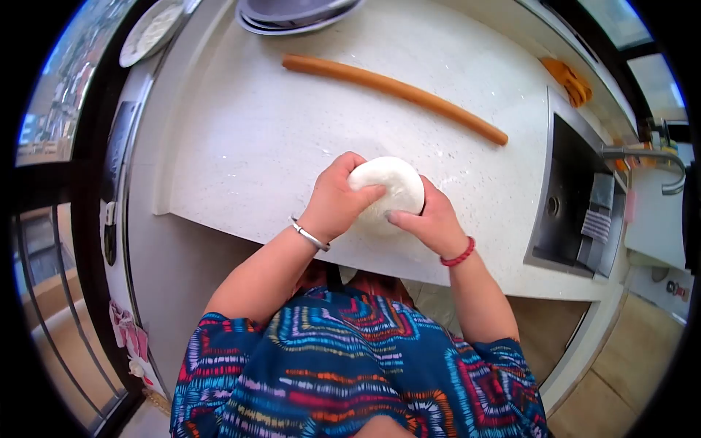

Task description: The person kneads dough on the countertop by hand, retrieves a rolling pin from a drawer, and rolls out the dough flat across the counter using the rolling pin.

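Observation:
A round white piece of dough is held between my two hands over the front part of the pale countertop. My left hand grips its left side, with the thumb pressed on top and the fingers curled round the edge. On the right side, my right hand holds the rim, its thumb resting near the lower edge of the dough. The undersides of my fingers are hidden. Beyond the dough, a long wooden rolling pin lies slantwise on the counter.
Stacked grey bowls stand at the back. A plate with white powder is at the far left, above a knife. To the right are a sink, a faucet and an orange cloth.

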Demonstrator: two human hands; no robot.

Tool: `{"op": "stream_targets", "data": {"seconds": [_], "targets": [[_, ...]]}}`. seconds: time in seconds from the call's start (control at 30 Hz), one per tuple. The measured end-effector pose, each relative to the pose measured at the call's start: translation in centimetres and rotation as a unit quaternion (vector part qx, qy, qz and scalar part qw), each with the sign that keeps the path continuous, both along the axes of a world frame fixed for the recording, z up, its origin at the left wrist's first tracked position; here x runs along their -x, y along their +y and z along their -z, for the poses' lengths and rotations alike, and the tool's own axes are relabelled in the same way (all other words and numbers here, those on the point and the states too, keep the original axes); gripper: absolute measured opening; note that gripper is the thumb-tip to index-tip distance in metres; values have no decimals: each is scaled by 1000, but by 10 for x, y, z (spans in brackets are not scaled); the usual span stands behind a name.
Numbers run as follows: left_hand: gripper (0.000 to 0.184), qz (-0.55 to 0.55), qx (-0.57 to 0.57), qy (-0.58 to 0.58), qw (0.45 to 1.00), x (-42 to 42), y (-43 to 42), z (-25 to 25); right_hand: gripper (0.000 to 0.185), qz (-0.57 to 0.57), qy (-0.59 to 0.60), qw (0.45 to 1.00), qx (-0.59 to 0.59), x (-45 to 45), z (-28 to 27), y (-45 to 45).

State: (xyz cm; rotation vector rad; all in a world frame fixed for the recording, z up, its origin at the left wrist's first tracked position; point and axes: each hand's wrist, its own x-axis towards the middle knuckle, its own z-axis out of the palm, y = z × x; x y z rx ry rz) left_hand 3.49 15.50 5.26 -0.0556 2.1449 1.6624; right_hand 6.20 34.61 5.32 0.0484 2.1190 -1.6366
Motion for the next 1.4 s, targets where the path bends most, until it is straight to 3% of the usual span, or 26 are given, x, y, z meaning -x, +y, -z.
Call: {"op": "stream_targets", "data": {"seconds": [0.07,0.13,0.2,0.27,0.37,0.47,0.53,0.6,0.73,0.83,1.07,1.27,1.4], "targets": [[27,-58,-55,-36,996,1,-11,-2,61,6,16,1000,11,12,-2,-15],[31,-193,-232,-78,950,1,-25,2,59,8,40,999,26,31,-7,-31],[39,-240,-216,-57,945,7,-46,20,54,22,64,994,-87,52,-17,-46],[44,-299,-215,-92,925,15,-68,36,44,7,189,980,-62,74,-18,-58],[50,-254,-214,-111,937,22,-79,41,27,-19,304,952,-17,112,-54,-98],[51,-232,-195,-107,947,20,-78,48,21,-52,393,918,-5,161,-84,-154],[53,-169,-38,-20,985,19,-80,43,18,-74,446,892,2,196,-100,-199],[54,-166,-31,-4,986,17,-80,41,20,-101,489,866,-32,227,-111,-244],[56,-149,-15,45,988,15,-77,54,23,-150,474,861,-104,274,-116,-323],[62,-135,-49,32,989,15,-80,51,28,-234,440,824,-272,302,-114,-368],[64,-113,-96,13,989,17,-81,50,34,-232,390,802,-387,320,-100,-412],[64,-90,-128,2,988,18,-84,51,28,-220,386,805,-394,343,-86,-420],[63,-127,-128,93,979,19,-65,92,30,-144,441,811,-357,348,-93,-416]]}}
